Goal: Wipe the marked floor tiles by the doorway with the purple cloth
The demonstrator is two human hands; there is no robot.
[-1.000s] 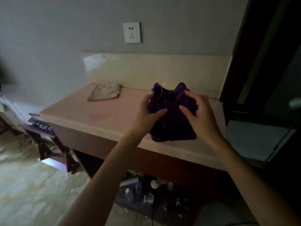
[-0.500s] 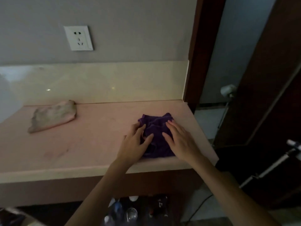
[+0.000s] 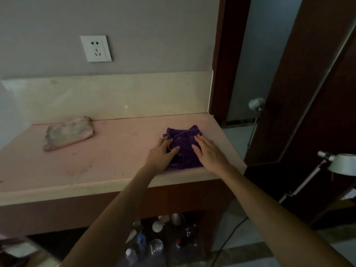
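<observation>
Here the purple cloth (image 3: 184,149) lies bunched on the tabletop (image 3: 107,151) near the doorway — left hand (image 3: 160,154) and right hand (image 3: 209,153) resting on it, fingers spread, nothing gripped. Seemingly the pickup step — next, gather it firmly.

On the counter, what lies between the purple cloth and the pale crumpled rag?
Nothing stands there: in the head view the counter is bare between the purple cloth and the pale rag, apart from faint smudges and the left hand at the cloth's edge.
</observation>
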